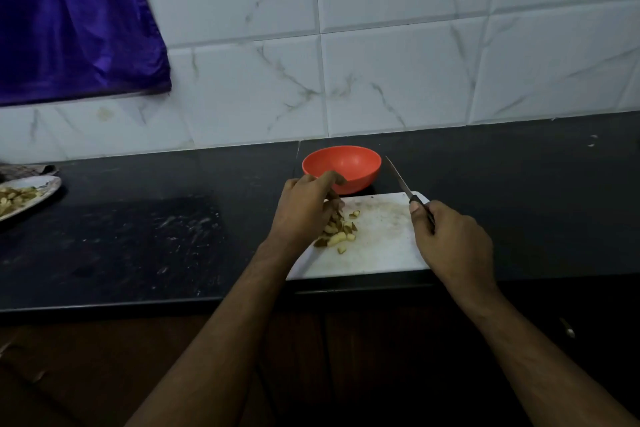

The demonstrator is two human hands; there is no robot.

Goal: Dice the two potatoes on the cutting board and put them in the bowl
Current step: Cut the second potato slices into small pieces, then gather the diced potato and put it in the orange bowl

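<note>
L hand (pixel 306 210) is cupped, fingers curled down into the diced potato pieces (pixel 337 230) on the cutting board (pixel 377 239); R hand (pixel 450 239) grips the knife (pixel 401 184), tip pointing away, blade clear of the food. Bowl (pixel 341 168) sits just beyond the board's far edge on the dark surface (pixel 138 236), directly past the L fingers, so L is nearer; looks empty.

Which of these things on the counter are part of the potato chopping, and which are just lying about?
Part of the job:
- diced potato pieces
- white plastic cutting board
- round orange bowl
- black-handled kitchen knife, held in the right hand
- left hand, gathering the pieces

Lying about:
- white plate of food scraps
- purple cloth hanging on the wall
</note>
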